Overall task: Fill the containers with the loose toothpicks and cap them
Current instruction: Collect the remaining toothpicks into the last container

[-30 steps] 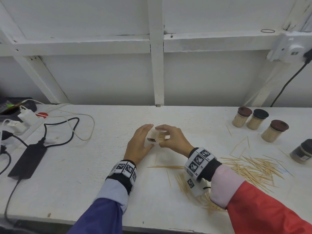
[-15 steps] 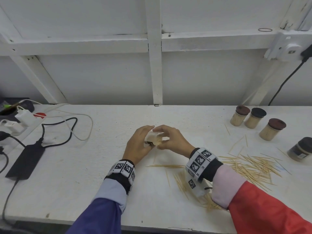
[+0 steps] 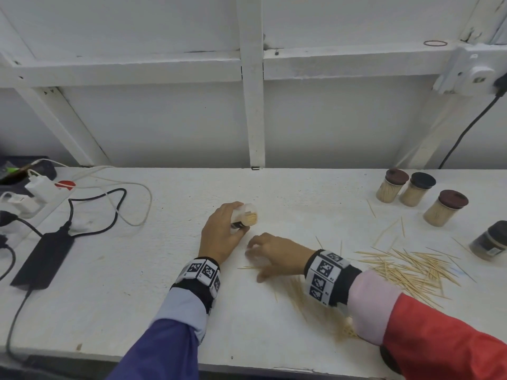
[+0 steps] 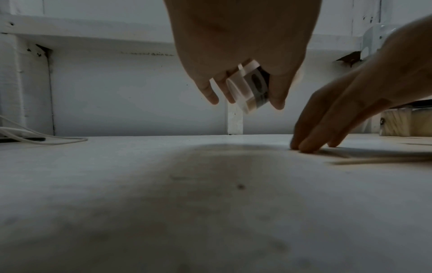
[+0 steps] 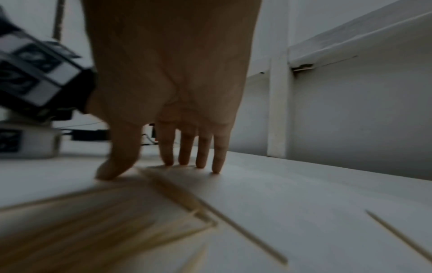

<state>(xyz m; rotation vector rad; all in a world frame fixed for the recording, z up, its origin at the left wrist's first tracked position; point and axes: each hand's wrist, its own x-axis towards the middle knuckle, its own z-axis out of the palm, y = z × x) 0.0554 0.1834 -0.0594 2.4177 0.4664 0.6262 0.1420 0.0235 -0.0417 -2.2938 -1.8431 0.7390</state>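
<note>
Toothpicks (image 3: 406, 267) lie strewn on the desk (image 3: 137, 283), some hidden under my right wrist. My left hand (image 3: 219, 237) grips a tilted uncapped container (image 3: 245, 215); my right hand (image 3: 274, 256), blurred, touches down with straight fingers (image 5: 201, 155).

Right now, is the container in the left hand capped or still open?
Open. The container, held by the left hand, has no cap, and toothpick ends show bare at its mouth.

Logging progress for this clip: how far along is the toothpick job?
Done: three capped containers stand full at far right. In hand: the left hand holds an uncapped container of toothpicks; the right hand reaches to the table. Left: the loose toothpicks, and capping.
</note>
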